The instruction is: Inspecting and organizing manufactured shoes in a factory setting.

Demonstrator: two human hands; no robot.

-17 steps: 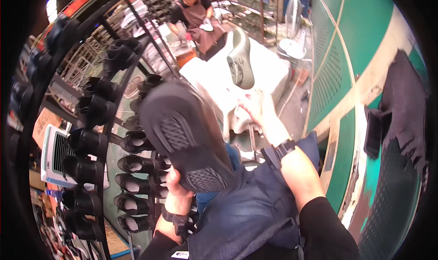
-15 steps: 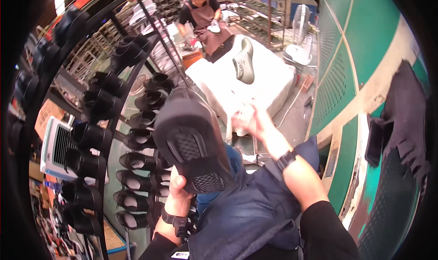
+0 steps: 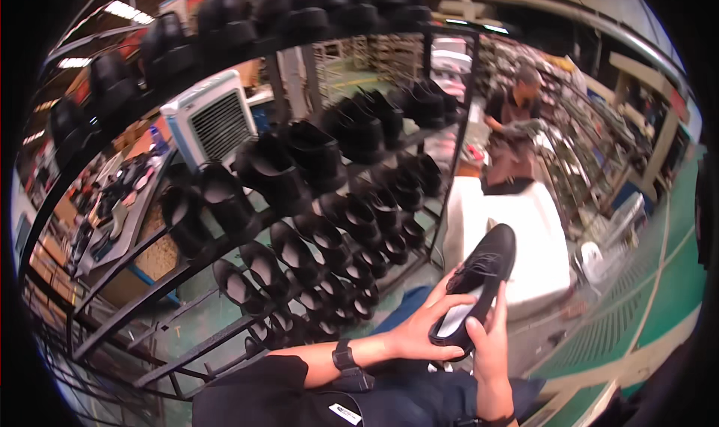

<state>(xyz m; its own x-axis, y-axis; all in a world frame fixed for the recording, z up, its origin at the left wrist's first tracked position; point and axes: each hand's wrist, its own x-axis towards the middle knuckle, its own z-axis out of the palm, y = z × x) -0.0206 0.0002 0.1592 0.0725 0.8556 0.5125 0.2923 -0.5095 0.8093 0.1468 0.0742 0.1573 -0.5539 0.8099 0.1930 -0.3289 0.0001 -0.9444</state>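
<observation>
A black lace-up shoe (image 3: 496,253) with a pale insole is held between my two hands, its toe pointing away from me and its opening facing up. My left hand (image 3: 421,328) grips the heel end from the left, its fingers along the side and at the back. On the right side, my right hand (image 3: 490,344) is closed around the shoe, with the thumb near the heel opening. The sole is hidden from view. Just beyond the shoe's toe stands a white-covered table (image 3: 543,240).
To my left, a dark metal rack (image 3: 142,329) carries several rows of black shoes (image 3: 273,171). Behind it stands a white air cooler (image 3: 213,120). Farther off, a person in a brown apron (image 3: 513,146) handles something grey. Green panels (image 3: 651,277) line the right side.
My view has swung left toward the rack. The shoe, earlier showing its sole in my left hand, now shows its top. My right hand, formerly open and apart, has taken hold of it.
</observation>
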